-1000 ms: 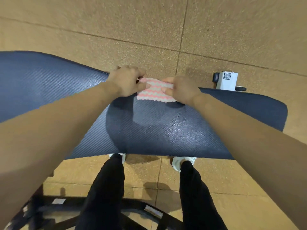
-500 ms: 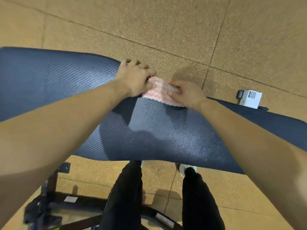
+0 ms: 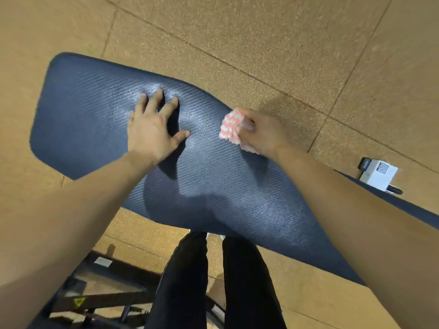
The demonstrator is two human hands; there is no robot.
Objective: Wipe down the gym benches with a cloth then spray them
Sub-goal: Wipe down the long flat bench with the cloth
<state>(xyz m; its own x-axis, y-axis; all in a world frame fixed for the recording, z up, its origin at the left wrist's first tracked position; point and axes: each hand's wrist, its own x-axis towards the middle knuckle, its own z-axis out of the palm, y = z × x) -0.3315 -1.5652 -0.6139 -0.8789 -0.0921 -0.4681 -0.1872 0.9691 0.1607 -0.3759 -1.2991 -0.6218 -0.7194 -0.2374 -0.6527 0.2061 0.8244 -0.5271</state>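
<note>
A dark blue padded gym bench [image 3: 99, 119] with a ribbed surface stretches from upper left to lower right below me. My left hand [image 3: 152, 129] lies flat on the pad with fingers spread. My right hand [image 3: 261, 134] grips a folded pink and white cloth [image 3: 230, 125] at the bench's far edge, the cloth touching the pad. No spray bottle is in view.
Tan speckled floor tiles surround the bench. A small white box with a black part [image 3: 379, 174] sits on the floor beyond the bench at the right. Black metal frame bars [image 3: 102, 298] lie at the lower left, beside my legs in black trousers [image 3: 187, 281].
My left hand has let go of the cloth and moved left onto the pad, fingers spread. My right hand now holds the cloth alone, folded smaller. The view has swung left along the bench.
</note>
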